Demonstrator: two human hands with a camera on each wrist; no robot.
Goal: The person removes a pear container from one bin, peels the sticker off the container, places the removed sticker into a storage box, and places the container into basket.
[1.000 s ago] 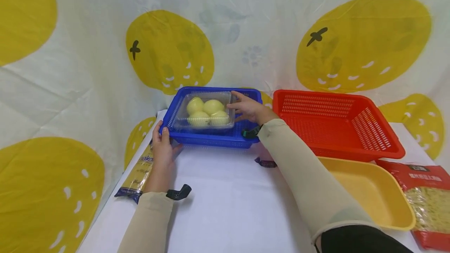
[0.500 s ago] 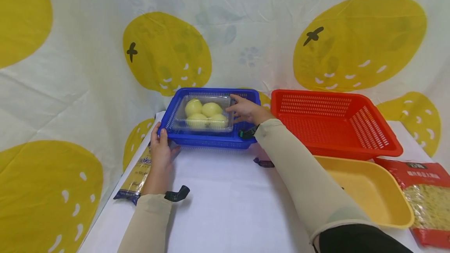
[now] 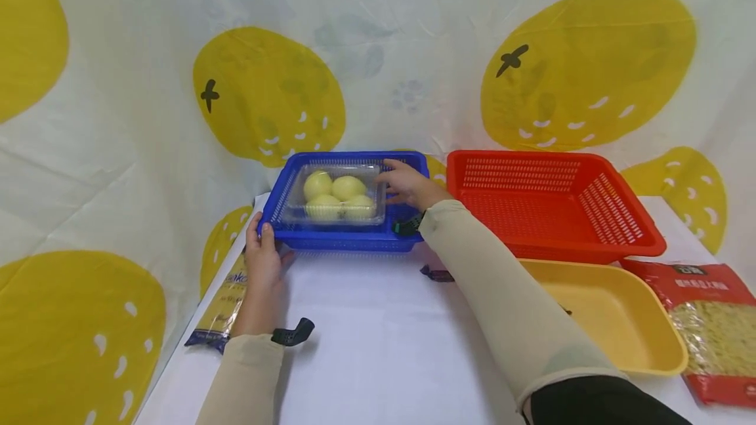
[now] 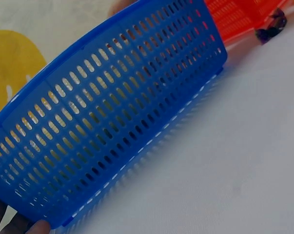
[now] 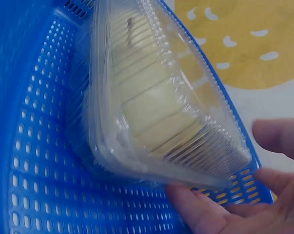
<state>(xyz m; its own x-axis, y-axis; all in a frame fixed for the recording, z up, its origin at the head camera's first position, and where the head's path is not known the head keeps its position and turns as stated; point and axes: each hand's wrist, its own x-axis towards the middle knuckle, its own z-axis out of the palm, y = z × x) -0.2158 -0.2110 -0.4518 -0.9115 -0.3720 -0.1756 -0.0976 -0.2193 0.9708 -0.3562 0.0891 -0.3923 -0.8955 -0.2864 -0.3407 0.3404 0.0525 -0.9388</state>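
A clear plastic clamshell box [image 3: 382, 213] with several round, pale yellow-green fruits [image 3: 348, 188] inside sits in the blue perforated basket [image 3: 342, 239]. At the box's right end is my right hand [image 3: 407, 183], its fingers spread. In the right wrist view one fingertip [image 5: 183, 195] touches the box's lower edge, while another finger stands apart from the box. My left hand [image 3: 264, 261] grips the basket's front left corner, thumb in front; part of its fingers is hidden behind the wall. In the left wrist view, fingertips show at the bottom left beside the basket wall [image 4: 112, 112].
A red perforated basket [image 3: 520, 212] stands right of the blue one, with a yellow tub [image 3: 620, 320] in front. A red package [image 3: 709, 320] lies at far right. Under the left forearm lies a gold package [image 3: 221, 307]. A small dark-wrapped item [image 3: 437, 274] is near the right forearm.
The clamshell box has settled slightly lower in the blue basket, with the right hand staying at its end. The left hand keeps its grip. The whole view has shifted slightly.
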